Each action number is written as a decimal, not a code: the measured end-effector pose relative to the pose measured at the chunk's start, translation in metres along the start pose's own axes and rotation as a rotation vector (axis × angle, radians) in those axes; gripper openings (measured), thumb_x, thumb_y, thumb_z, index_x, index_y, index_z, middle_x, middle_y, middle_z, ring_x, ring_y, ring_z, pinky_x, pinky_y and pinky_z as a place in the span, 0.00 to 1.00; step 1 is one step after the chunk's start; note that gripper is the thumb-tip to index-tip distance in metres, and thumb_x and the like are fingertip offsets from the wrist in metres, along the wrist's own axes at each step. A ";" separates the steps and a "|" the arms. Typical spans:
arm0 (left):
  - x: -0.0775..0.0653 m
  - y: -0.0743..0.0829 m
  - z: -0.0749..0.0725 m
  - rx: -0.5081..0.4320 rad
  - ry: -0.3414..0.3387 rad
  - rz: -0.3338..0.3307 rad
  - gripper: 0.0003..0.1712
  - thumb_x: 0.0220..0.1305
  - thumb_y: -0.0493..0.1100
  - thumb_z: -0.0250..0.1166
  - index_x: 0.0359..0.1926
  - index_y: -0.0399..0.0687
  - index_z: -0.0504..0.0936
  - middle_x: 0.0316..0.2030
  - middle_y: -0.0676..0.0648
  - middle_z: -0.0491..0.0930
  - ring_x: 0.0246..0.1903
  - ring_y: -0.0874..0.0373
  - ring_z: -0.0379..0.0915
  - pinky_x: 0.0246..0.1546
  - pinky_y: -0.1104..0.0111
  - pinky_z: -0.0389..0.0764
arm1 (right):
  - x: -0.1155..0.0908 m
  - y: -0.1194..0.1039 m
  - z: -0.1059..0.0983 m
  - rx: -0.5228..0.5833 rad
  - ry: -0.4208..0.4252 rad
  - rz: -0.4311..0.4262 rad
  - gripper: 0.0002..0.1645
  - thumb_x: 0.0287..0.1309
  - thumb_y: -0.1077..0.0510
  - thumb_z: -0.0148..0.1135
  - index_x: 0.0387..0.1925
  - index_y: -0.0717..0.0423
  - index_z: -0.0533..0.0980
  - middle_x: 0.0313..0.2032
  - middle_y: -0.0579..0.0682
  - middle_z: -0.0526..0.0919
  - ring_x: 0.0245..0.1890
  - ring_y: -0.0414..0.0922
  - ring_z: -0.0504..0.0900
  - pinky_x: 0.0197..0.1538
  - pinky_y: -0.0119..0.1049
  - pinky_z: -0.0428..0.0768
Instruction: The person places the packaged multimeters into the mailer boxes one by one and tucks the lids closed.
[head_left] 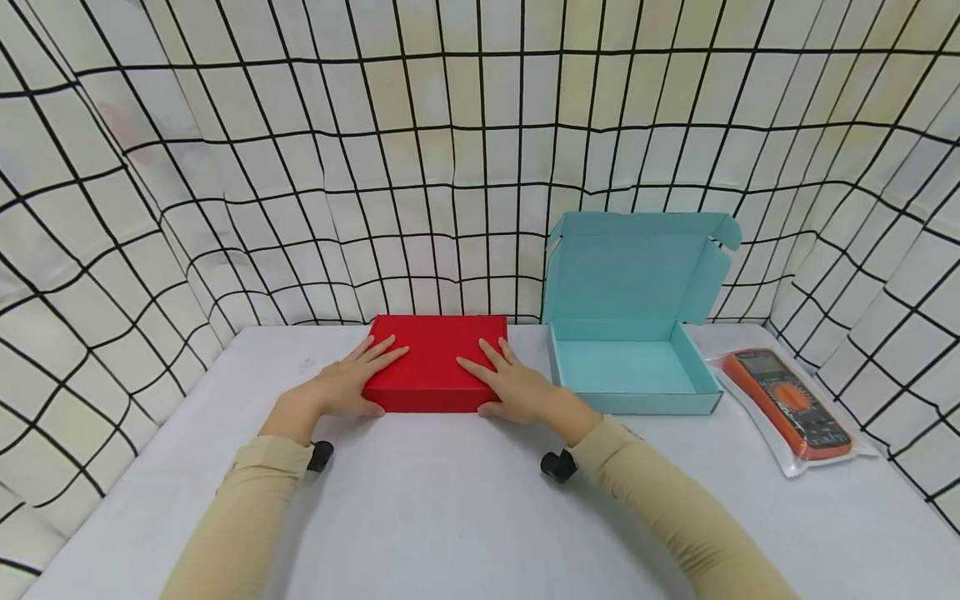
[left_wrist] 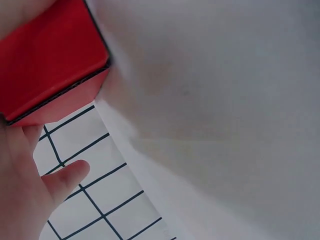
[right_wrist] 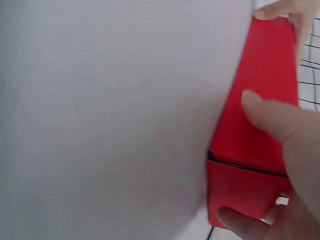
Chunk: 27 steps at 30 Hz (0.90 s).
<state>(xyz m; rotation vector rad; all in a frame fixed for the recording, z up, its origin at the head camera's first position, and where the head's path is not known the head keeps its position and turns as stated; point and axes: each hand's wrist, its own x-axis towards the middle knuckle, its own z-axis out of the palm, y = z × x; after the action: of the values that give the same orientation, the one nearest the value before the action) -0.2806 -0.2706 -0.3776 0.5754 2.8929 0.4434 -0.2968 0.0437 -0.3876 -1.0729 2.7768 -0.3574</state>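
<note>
A closed red cardboard box (head_left: pixel 435 358) lies flat on the white-covered table (head_left: pixel 442 500). The left hand (head_left: pixel 347 385) rests on its left end, fingers spread fairly straight over the lid, with the thumb low by the front corner. Over the right end, the right hand (head_left: pixel 521 390) lies likewise, fingers splayed across the top. In the right wrist view, the right thumb (right_wrist: pixel 265 112) is against the long front face and a fingertip touches the box's end. From the left wrist, one corner of the box (left_wrist: pixel 60 60) shows between parts of the left hand (left_wrist: pixel 22 180).
Right of the red box stands a light blue box (head_left: pixel 633 367), its lid (head_left: pixel 622 267) raised. Farther right lies an orange and black multimeter (head_left: pixel 791 404) in a clear plastic bag. White walls with a black grid (head_left: pixel 450 167) enclose the table at the back and sides.
</note>
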 end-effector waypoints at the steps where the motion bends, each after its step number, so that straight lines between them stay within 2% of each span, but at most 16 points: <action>1: 0.001 0.000 -0.001 -0.005 -0.008 -0.004 0.60 0.55 0.48 0.78 0.82 0.56 0.52 0.81 0.41 0.43 0.77 0.33 0.33 0.61 0.26 0.58 | -0.001 0.000 -0.001 0.021 -0.011 0.003 0.52 0.65 0.48 0.69 0.82 0.40 0.52 0.81 0.56 0.42 0.79 0.62 0.38 0.56 0.46 0.82; 6: 0.005 0.005 -0.013 -0.060 -0.054 -0.030 0.57 0.58 0.61 0.74 0.81 0.54 0.54 0.80 0.40 0.44 0.77 0.32 0.34 0.61 0.26 0.58 | -0.011 0.000 -0.014 0.104 -0.030 -0.020 0.50 0.67 0.49 0.68 0.82 0.40 0.52 0.82 0.51 0.44 0.80 0.60 0.41 0.59 0.45 0.81; 8: 0.006 0.008 -0.018 -0.094 -0.069 -0.038 0.54 0.62 0.63 0.69 0.81 0.50 0.56 0.80 0.38 0.45 0.77 0.30 0.34 0.63 0.28 0.57 | -0.016 0.001 -0.021 0.129 -0.009 -0.039 0.50 0.67 0.49 0.68 0.82 0.40 0.52 0.81 0.50 0.45 0.79 0.59 0.44 0.59 0.45 0.80; 11: 0.008 0.014 -0.027 -0.120 -0.076 -0.054 0.47 0.68 0.62 0.64 0.79 0.46 0.60 0.79 0.35 0.48 0.76 0.30 0.41 0.67 0.32 0.58 | -0.027 0.003 -0.033 0.168 0.048 -0.063 0.48 0.69 0.49 0.66 0.82 0.42 0.53 0.81 0.50 0.48 0.78 0.56 0.51 0.56 0.45 0.82; 16: 0.018 0.028 -0.037 -0.016 -0.045 -0.094 0.38 0.71 0.59 0.61 0.74 0.46 0.69 0.74 0.34 0.61 0.70 0.33 0.59 0.64 0.36 0.65 | -0.046 0.012 -0.050 0.178 0.198 -0.088 0.43 0.70 0.51 0.65 0.80 0.46 0.58 0.77 0.51 0.60 0.74 0.52 0.64 0.61 0.47 0.79; 17: 0.020 0.031 -0.038 0.012 -0.035 -0.105 0.37 0.71 0.59 0.61 0.73 0.46 0.71 0.72 0.34 0.65 0.68 0.33 0.62 0.63 0.36 0.66 | -0.051 0.014 -0.052 0.179 0.221 -0.096 0.41 0.71 0.51 0.64 0.79 0.47 0.59 0.76 0.51 0.63 0.68 0.53 0.72 0.59 0.47 0.80; 18: 0.022 0.034 -0.038 0.035 -0.021 -0.115 0.35 0.71 0.57 0.61 0.72 0.46 0.72 0.70 0.34 0.68 0.66 0.34 0.64 0.63 0.36 0.67 | -0.055 0.016 -0.054 0.184 0.241 -0.100 0.40 0.71 0.51 0.64 0.79 0.48 0.60 0.75 0.51 0.65 0.64 0.53 0.76 0.58 0.48 0.81; 22: 0.030 0.048 -0.040 0.069 0.080 -0.138 0.30 0.73 0.51 0.60 0.70 0.43 0.74 0.64 0.35 0.75 0.62 0.36 0.70 0.60 0.39 0.72 | -0.072 0.022 -0.063 0.199 0.319 -0.096 0.37 0.73 0.51 0.62 0.78 0.47 0.63 0.71 0.52 0.72 0.54 0.54 0.82 0.53 0.49 0.83; 23: 0.033 0.052 -0.042 0.063 0.113 -0.134 0.29 0.74 0.50 0.60 0.70 0.43 0.74 0.64 0.35 0.75 0.62 0.37 0.70 0.60 0.40 0.72 | -0.076 0.025 -0.065 0.201 0.343 -0.094 0.36 0.73 0.51 0.62 0.77 0.48 0.64 0.70 0.53 0.73 0.53 0.54 0.82 0.52 0.49 0.83; 24: 0.036 0.057 -0.043 0.057 0.146 -0.128 0.28 0.74 0.49 0.60 0.70 0.43 0.74 0.64 0.36 0.75 0.62 0.37 0.71 0.59 0.41 0.73 | -0.080 0.027 -0.067 0.199 0.369 -0.087 0.35 0.72 0.51 0.62 0.77 0.48 0.65 0.69 0.52 0.74 0.58 0.54 0.80 0.54 0.50 0.83; 27: 0.044 0.073 -0.047 0.017 0.233 -0.097 0.28 0.74 0.47 0.59 0.71 0.44 0.73 0.64 0.37 0.76 0.61 0.38 0.73 0.57 0.44 0.75 | -0.091 0.037 -0.072 0.182 0.444 -0.077 0.33 0.72 0.53 0.63 0.74 0.50 0.68 0.68 0.53 0.76 0.57 0.56 0.81 0.54 0.52 0.83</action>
<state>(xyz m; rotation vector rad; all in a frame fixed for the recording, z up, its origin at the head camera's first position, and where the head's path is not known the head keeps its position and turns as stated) -0.3053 -0.2008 -0.3143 0.4083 3.1316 0.5031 -0.2698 0.1437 -0.3239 -1.1771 2.9946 -0.9441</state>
